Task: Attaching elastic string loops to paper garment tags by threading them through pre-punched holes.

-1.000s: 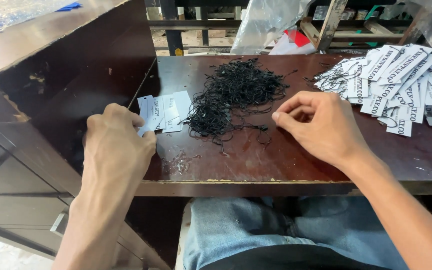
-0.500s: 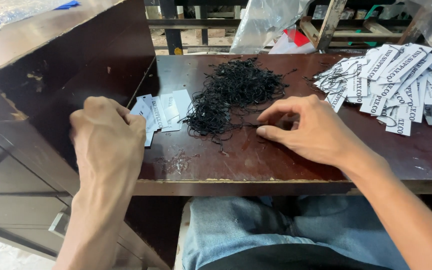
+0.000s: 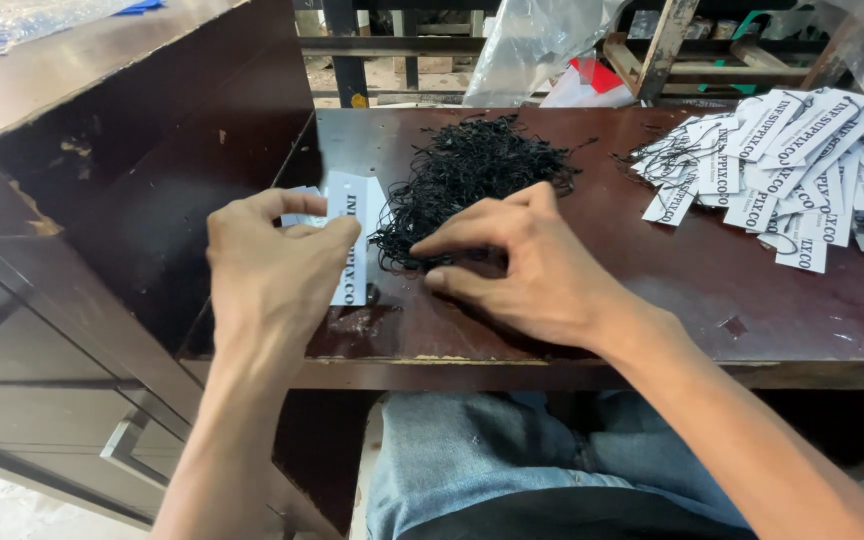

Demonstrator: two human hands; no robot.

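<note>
Left hand (image 3: 272,265) pinching a white paper tag (image 3: 350,240) at the dark wooden table's (image 3: 712,300) left edge; right hand (image 3: 527,265) spread, fingertips pressing into the near edge of the black string pile (image 3: 467,175), nothing clearly gripped. Tag judged light, thin, easily creased, best held by its edges; strings limp, tangle-prone, best pinched singly at an end. More white tags (image 3: 802,165) heaped far right.

My left hand (image 3: 272,270) pinched a matt white paper tag (image 3: 350,235); my right hand (image 3: 527,265) touched thin black string (image 3: 462,175) on the glossy, scuffed dark wooden table (image 3: 752,300).
</note>
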